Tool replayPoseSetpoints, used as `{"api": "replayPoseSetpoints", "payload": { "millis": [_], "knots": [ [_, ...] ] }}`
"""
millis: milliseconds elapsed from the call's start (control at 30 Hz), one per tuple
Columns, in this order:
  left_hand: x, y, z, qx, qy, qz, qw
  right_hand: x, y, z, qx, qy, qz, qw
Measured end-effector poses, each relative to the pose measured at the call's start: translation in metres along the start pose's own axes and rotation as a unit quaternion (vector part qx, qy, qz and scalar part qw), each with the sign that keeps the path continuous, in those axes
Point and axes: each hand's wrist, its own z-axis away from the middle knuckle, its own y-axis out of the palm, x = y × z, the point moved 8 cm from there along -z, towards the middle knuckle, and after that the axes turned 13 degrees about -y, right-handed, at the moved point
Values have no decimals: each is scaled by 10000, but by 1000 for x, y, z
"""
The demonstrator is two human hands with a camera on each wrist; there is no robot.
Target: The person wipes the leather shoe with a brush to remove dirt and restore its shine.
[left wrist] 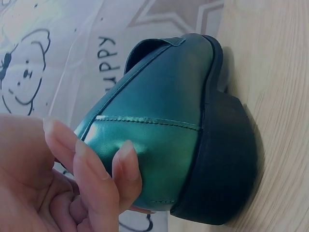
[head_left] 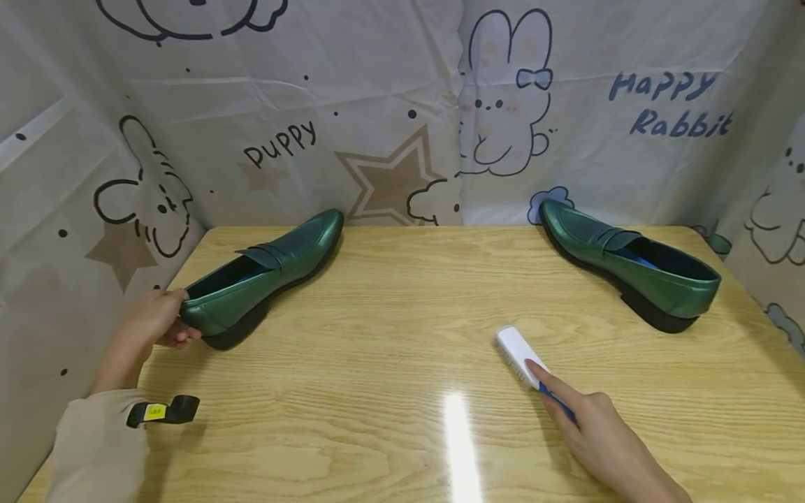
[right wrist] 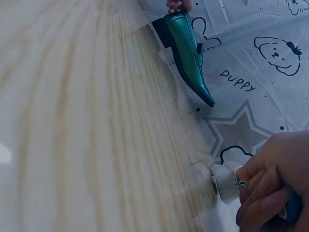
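Note:
On the left of the table, a green loafer (head_left: 229,305) with a black sole points its toe toward the back wall. My left hand (head_left: 151,318) grips it at the heel, thumb over the back rim. In the left wrist view, the fingers (left wrist: 99,191) lie against the heel's green leather (left wrist: 154,154). Toward the front right, my right hand (head_left: 600,426) holds a brush (head_left: 517,347) with a white head and blue handle. Its pale bristles (right wrist: 226,186) show close over the wood in the right wrist view. The matching loafer (head_left: 679,297) stands at the right, touched by neither hand.
The wood-grain table (head_left: 352,391) has a bright light reflection (head_left: 462,447) near its front middle. A white cloth (head_left: 377,84) printed with cartoon animals and stars hangs behind and at both sides. A black strap (head_left: 165,412) with a yellow label circles the left sleeve.

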Motion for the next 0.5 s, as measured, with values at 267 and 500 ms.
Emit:
{"api": "replayPoseSetpoints", "payload": {
  "millis": [267, 500],
  "knots": [
    [13, -18, -1, -199, -187, 21, 9996, 1, -1, 0, -111, -24, 86, 9999],
    [12, -20, -3, -246, -290, -353, 9987, 1, 0, 1, -161, -36, 27, 9999]
  ]
}}
